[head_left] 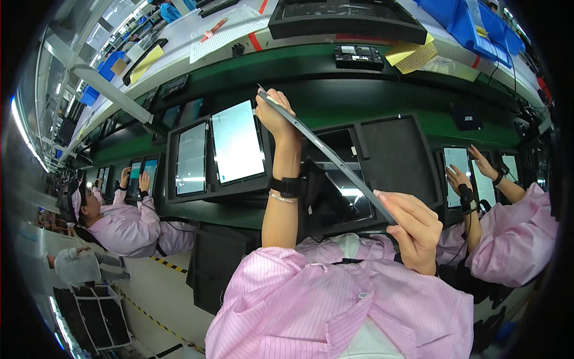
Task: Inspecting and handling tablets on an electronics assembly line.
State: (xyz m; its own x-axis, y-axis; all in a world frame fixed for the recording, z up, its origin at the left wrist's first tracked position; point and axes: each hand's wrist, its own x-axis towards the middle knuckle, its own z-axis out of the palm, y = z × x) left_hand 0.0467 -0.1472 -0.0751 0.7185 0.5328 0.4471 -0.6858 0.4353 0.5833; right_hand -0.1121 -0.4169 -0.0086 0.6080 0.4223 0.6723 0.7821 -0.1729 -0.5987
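A thin grey tablet [326,151] is held up on a slant between my two hands, its narrow edge turned to the head view. My left hand [276,115] grips its upper far end, fingers wrapped behind it. At the lower near end, my right hand [414,230] pinches a corner between thumb and fingers. Below the tablet lies a black foam tray [394,149], and a dark-screened tablet [335,194] sits in its left part. Left of my forearm, another black tray [233,190] carries a tablet with a lit white screen [238,140] and a dimmer grey-screened tablet [191,158].
Beyond the green bench [251,90] runs a white shelf with a large black tray [347,21], blue bins [472,24] and yellow paper [415,57]. A small black box [359,57] stands below it. Co-workers in pink handle tablets at left [128,218] and right [508,239].
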